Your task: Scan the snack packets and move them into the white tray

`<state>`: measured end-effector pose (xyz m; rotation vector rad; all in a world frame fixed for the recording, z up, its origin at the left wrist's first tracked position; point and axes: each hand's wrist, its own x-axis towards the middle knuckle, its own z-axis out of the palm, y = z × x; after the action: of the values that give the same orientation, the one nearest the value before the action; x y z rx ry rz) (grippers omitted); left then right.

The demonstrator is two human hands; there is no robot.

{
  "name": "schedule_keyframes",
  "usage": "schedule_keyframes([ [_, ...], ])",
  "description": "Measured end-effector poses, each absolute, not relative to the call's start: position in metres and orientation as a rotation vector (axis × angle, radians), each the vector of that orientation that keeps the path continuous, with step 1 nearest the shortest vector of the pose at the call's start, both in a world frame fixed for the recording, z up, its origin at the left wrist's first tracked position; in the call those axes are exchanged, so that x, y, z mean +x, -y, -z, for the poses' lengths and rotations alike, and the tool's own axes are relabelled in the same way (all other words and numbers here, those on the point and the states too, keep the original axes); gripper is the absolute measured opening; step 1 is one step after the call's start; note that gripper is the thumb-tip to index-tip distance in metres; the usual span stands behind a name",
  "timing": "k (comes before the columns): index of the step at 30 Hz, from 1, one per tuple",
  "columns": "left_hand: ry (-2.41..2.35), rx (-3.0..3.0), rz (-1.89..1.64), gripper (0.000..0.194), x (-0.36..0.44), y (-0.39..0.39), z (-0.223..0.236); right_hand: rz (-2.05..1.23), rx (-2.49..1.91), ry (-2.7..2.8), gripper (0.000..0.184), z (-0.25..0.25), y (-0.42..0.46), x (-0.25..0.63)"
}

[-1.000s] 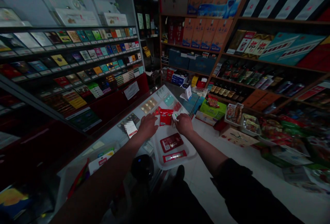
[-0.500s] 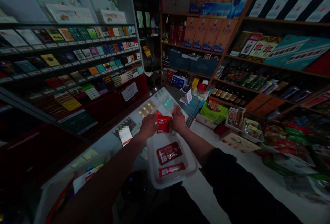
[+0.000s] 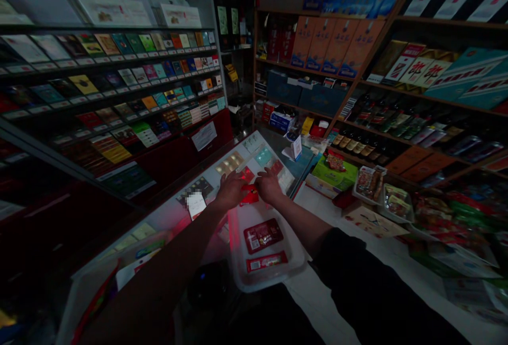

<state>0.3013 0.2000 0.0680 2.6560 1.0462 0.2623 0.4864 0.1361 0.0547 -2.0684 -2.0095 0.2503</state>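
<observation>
Both my hands are at the far end of a white plastic tub (image 3: 298,264). A small red packet (image 3: 250,197) is between them, partly hidden by fingers. My left hand (image 3: 231,190) pinches its left side, with the other fingers spread. My right hand (image 3: 270,186) has curled fingers at its right side. Nearer me in the tub lie a dark red flat packet (image 3: 263,236) and, below it, a slim red packet (image 3: 266,262). Another red item (image 3: 246,173) shows beyond my hands over the glass counter.
A glass counter (image 3: 166,212) runs diagonally, with a white card (image 3: 196,205) on it. Another tub (image 3: 75,297) with packets stands at lower left. Cigarette shelves (image 3: 115,62) are to the left. Bottle shelves (image 3: 400,88), a green box (image 3: 339,175) and trays of snacks (image 3: 369,183) are to the right.
The small red packet has tipped from facing me to a flatter angle, and less of it shows. My left fingers have spread. A red glow now falls on the tub's left rim and the counter.
</observation>
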Motion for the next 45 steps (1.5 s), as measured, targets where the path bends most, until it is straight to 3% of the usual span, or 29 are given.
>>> schedule_keyframes([
  [5, -1.036, 2.612, -0.353, 0.026, 0.292, -0.196, -0.08, -0.219, -1.9, 1.864, 0.02, -0.065, -0.128, 0.471],
  [11, -1.012, 2.302, -0.584, 0.023, 0.261, -0.207, -0.089, -0.299, -1.811, 1.36, 0.039, -0.064, -0.101, 0.457],
  [15, -0.922, 2.132, -0.638, 0.031, 0.24, -0.205, -0.1, -0.64, -1.812, 0.99, 0.041, -0.049, -0.085, 0.442],
  [19, -0.873, 2.017, -0.653, 0.038, 0.221, -0.191, -0.117, -1.144, -1.541, 0.701, 0.044, -0.037, -0.07, 0.426],
  [26, -0.747, 1.711, -0.611, 0.045, 0.185, -0.162, -0.137, -1.338, -1.227, 0.696, 0.041, -0.037, -0.051, 0.409],
  [35, -0.845, 1.263, -0.694, 0.049, 0.134, -0.14, -0.128, -1.176, -1.29, 0.918, 0.04, -0.041, -0.046, 0.374],
  [45, -0.817, 0.993, -0.803, 0.056, 0.094, -0.12, -0.118, -1.424, -1.127, 0.805, 0.046, -0.057, -0.028, 0.328],
])
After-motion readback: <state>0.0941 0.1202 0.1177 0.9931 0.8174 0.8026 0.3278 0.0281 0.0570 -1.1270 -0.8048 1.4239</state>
